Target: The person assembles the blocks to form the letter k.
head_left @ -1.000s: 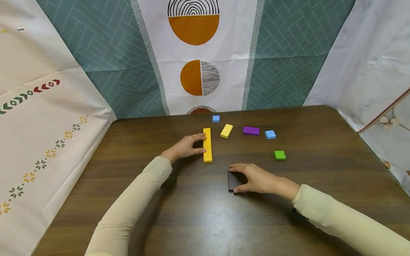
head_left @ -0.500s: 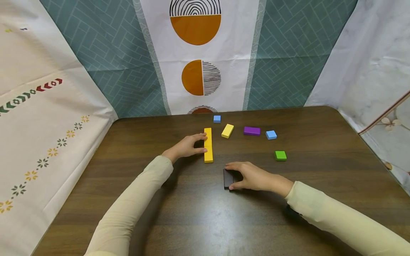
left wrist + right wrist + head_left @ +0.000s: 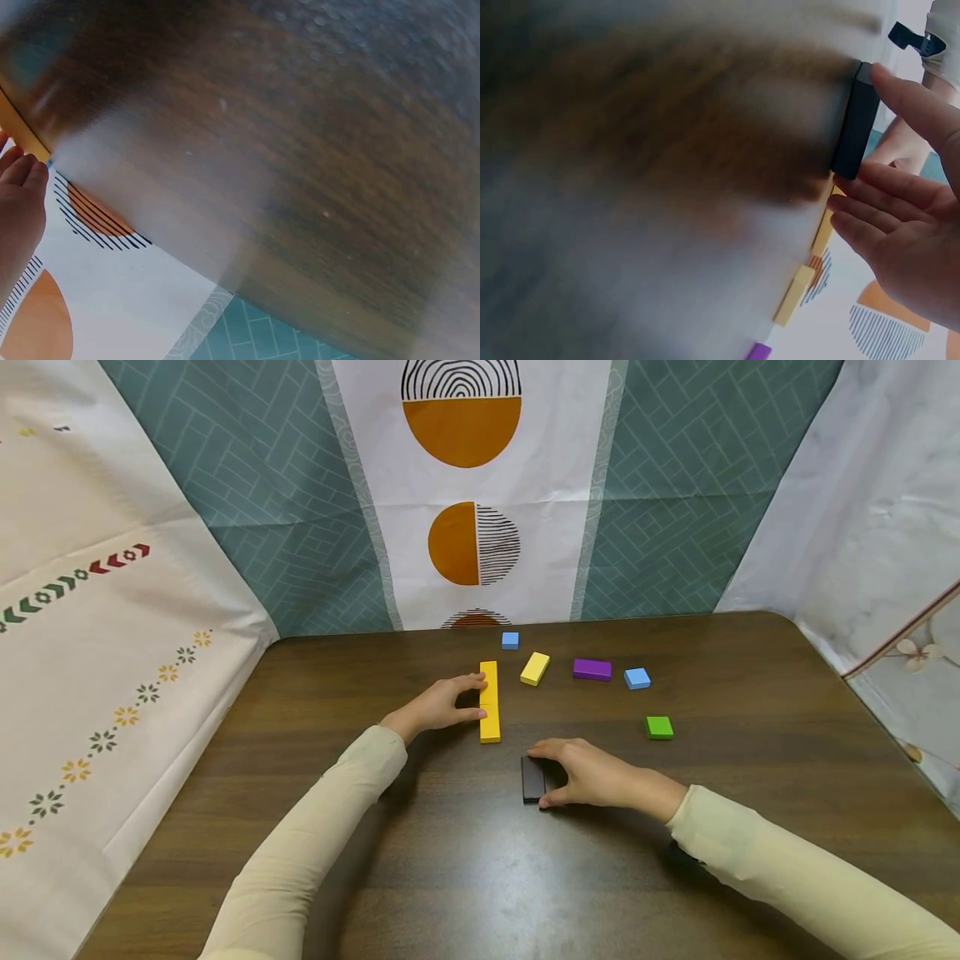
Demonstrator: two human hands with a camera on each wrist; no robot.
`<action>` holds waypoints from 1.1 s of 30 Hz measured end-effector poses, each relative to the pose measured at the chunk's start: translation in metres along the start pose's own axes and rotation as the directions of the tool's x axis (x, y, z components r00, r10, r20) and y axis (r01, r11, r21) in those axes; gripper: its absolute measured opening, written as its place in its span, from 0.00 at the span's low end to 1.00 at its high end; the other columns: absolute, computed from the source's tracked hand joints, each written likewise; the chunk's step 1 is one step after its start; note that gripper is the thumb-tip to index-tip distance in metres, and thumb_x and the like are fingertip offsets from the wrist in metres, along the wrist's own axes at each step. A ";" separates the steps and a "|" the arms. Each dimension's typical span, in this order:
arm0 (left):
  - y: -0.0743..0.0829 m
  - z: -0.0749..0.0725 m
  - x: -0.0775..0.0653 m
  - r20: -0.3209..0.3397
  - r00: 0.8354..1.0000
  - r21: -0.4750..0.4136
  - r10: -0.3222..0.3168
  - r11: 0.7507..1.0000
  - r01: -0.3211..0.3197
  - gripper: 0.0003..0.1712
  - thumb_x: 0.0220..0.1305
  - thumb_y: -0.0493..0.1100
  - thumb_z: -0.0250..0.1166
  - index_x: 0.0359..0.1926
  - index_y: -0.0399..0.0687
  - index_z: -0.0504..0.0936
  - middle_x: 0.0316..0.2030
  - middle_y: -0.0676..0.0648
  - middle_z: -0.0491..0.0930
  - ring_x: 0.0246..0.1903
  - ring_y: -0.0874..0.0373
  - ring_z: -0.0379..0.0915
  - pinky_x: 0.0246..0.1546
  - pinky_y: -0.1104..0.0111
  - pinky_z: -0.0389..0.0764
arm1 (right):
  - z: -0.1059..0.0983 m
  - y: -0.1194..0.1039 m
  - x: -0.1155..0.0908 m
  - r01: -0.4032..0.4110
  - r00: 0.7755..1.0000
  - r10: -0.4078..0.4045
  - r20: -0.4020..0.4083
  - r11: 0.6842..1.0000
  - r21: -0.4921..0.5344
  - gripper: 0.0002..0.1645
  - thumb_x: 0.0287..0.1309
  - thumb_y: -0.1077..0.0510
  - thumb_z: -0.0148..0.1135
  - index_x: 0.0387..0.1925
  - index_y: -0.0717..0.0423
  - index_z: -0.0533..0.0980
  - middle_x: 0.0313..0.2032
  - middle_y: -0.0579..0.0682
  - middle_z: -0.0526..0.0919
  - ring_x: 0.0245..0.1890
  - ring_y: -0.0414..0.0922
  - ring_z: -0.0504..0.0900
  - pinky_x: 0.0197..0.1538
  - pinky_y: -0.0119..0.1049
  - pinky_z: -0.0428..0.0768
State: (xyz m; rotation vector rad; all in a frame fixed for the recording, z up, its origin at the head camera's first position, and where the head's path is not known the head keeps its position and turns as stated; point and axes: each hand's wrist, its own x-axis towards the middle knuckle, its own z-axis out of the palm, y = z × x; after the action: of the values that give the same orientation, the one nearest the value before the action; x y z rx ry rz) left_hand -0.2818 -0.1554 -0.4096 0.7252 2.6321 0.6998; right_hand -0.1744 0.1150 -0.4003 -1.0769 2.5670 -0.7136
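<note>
My left hand (image 3: 438,703) lies at the left side of two orange-yellow blocks (image 3: 491,728) set end to end in a line. Its fingertips touch the far block and its thumb touches the near one. At the left border of the left wrist view, fingers (image 3: 30,174) reach the yellow edge. Nearer to me and to the right, my right hand (image 3: 592,774) grips a flat black block (image 3: 533,779) on the table. In the right wrist view the thumb is at one end of the black block (image 3: 857,120) and the fingers at the other.
Beyond the hands on the brown table (image 3: 420,860) lie a pale yellow block (image 3: 535,668), a purple block (image 3: 592,670), a small blue block (image 3: 510,641), another blue block (image 3: 637,678) and a green block (image 3: 659,727). Patterned cloth (image 3: 300,552) hangs behind the far edge.
The right hand has slid the black block a little left and slightly away from me, then stays put over the last half second. The left hand keeps its place on the yellow blocks.
</note>
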 end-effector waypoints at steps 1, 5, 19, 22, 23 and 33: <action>0.000 0.000 0.000 0.000 1.000 -0.002 0.001 1.000 -0.001 0.38 0.64 0.53 0.65 0.69 0.44 0.65 0.73 0.49 0.56 0.72 0.53 0.48 0.70 0.58 0.53 | 0.000 0.000 0.000 0.004 1.000 -0.004 -0.002 1.000 -0.002 0.40 0.50 0.50 0.74 0.60 0.67 0.72 0.59 0.62 0.74 0.60 0.57 0.73 0.61 0.51 0.72; 0.000 0.000 0.000 -0.003 1.000 0.005 0.010 1.000 -0.010 0.37 0.64 0.53 0.64 0.69 0.43 0.65 0.72 0.48 0.56 0.72 0.52 0.48 0.70 0.58 0.53 | 0.001 0.000 0.001 0.012 1.000 -0.012 -0.012 1.000 0.002 0.38 0.50 0.52 0.74 0.60 0.66 0.72 0.59 0.62 0.75 0.59 0.57 0.74 0.60 0.51 0.73; -0.003 0.001 -0.001 -0.013 0.999 0.012 0.051 0.999 -0.051 0.37 0.65 0.52 0.64 0.69 0.41 0.65 0.72 0.46 0.55 0.72 0.51 0.48 0.70 0.57 0.53 | 0.002 -0.002 0.011 0.085 0.995 -0.083 -0.056 0.996 0.032 0.38 0.53 0.52 0.72 0.62 0.66 0.71 0.60 0.61 0.74 0.60 0.55 0.74 0.59 0.49 0.73; -0.003 0.002 -0.001 -0.016 0.999 0.012 0.052 0.999 -0.052 0.37 0.65 0.53 0.64 0.69 0.41 0.65 0.72 0.46 0.56 0.72 0.51 0.48 0.70 0.57 0.53 | 0.003 -0.002 0.016 0.098 0.993 -0.096 -0.069 0.995 0.030 0.38 0.54 0.52 0.71 0.62 0.65 0.71 0.61 0.61 0.74 0.60 0.54 0.74 0.59 0.48 0.74; -0.003 0.002 -0.001 -0.017 0.999 0.012 0.051 0.999 -0.051 0.37 0.64 0.53 0.64 0.69 0.41 0.65 0.72 0.46 0.56 0.72 0.51 0.48 0.70 0.57 0.53 | 0.003 -0.002 0.018 0.107 0.992 -0.105 -0.074 0.994 0.030 0.38 0.54 0.52 0.71 0.62 0.66 0.71 0.61 0.61 0.74 0.60 0.54 0.74 0.59 0.48 0.74; -0.002 0.001 -0.001 -0.016 0.999 0.012 0.050 0.999 -0.050 0.37 0.64 0.52 0.64 0.69 0.41 0.65 0.72 0.46 0.56 0.72 0.51 0.48 0.70 0.56 0.53 | 0.006 -0.010 0.033 0.134 0.989 -0.133 -0.059 0.991 0.024 0.37 0.55 0.52 0.71 0.62 0.66 0.70 0.61 0.62 0.73 0.59 0.53 0.74 0.59 0.47 0.74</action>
State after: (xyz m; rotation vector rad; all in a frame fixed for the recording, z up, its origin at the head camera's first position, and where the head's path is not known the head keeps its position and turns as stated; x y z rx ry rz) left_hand -0.2810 -0.1575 -0.4116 0.7950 2.6433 0.7073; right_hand -0.1884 0.0831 -0.4016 -1.2462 2.5421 -0.8217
